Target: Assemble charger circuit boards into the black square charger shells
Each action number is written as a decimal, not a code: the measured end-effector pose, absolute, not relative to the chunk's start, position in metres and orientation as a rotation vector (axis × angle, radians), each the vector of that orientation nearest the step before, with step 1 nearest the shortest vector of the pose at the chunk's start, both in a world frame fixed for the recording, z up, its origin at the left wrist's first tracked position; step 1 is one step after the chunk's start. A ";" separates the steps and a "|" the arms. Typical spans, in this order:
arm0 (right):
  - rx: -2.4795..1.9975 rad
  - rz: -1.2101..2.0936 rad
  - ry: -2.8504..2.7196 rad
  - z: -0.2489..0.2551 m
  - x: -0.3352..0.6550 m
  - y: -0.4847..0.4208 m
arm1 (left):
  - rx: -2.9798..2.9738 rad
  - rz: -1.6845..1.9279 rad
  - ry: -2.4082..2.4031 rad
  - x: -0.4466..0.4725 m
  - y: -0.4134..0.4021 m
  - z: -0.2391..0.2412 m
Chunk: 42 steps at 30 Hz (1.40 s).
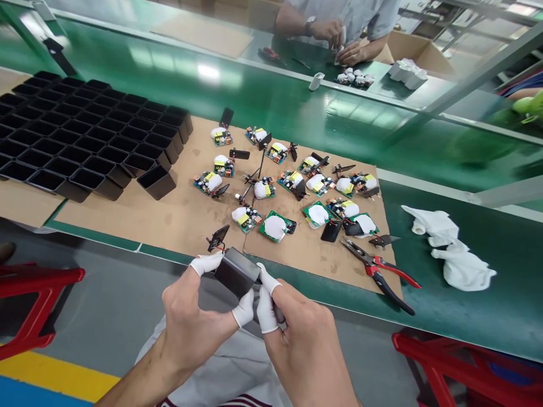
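Note:
Between my two hands, above my lap at the table's front edge, is a black plastic case [237, 272]. White finger cots cover my fingertips. My left hand [193, 308] grips the case from the left with thumb and finger. My right hand [288, 316] holds its right end, and part of that end is hidden behind the fingers. Just beyond the case a black end plate [218, 238] sticks up, with red and black wires running down behind the case. Nearest on the cardboard [182, 217] lie green circuit boards with white pads, such as this circuit board [275, 226].
Rows of open black cases [76, 135] stand at the left. Red-handled pliers [379, 271] and crumpled white cloths [458, 249] lie at the right. Red stools [34, 305] flank me. Across the green divider a co-worker's hands [339, 45] handle a small white part.

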State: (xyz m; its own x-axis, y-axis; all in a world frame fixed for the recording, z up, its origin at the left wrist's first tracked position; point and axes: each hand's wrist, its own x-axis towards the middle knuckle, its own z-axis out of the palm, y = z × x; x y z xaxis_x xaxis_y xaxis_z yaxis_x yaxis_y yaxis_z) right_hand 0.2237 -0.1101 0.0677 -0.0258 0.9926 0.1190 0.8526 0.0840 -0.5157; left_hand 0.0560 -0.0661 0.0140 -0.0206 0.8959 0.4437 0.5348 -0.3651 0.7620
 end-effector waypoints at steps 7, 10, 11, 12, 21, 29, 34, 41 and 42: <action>-1.819 0.703 -1.823 0.089 0.266 -0.127 | 1.144 1.025 1.210 0.054 -0.057 0.031; -1.952 0.551 -1.732 0.077 0.294 -0.130 | 0.920 0.995 1.081 0.051 -0.056 0.036; -2.023 0.465 -1.698 0.070 0.301 -0.128 | 0.873 0.987 1.048 0.050 -0.056 0.037; -2.087 0.375 -1.665 0.062 0.308 -0.125 | 0.838 0.974 1.013 0.050 -0.057 0.039; -2.224 -0.139 -1.625 0.002 0.327 -0.103 | 0.772 0.905 0.933 0.051 -0.057 0.045; -1.970 -0.286 -1.697 0.017 0.280 -0.102 | 1.155 1.049 1.315 0.041 -0.052 0.034; -1.457 0.505 -1.844 0.017 0.196 -0.080 | 1.636 1.061 1.757 0.026 -0.035 0.028; -1.470 0.613 -1.776 -0.004 0.181 -0.031 | 1.694 1.286 1.551 0.008 -0.041 0.009; -1.495 0.582 -1.782 -0.005 0.186 -0.031 | 1.690 1.283 1.523 0.007 -0.039 0.005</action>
State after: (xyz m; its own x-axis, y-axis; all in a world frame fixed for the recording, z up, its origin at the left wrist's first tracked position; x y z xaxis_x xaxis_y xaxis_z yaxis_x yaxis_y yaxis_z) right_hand 0.1864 -0.0308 -0.0050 -0.0613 0.9687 0.2405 0.6401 0.2230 -0.7352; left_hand 0.0072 -0.0389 0.0049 -0.0830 0.9510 0.2977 0.4552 -0.2295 0.8603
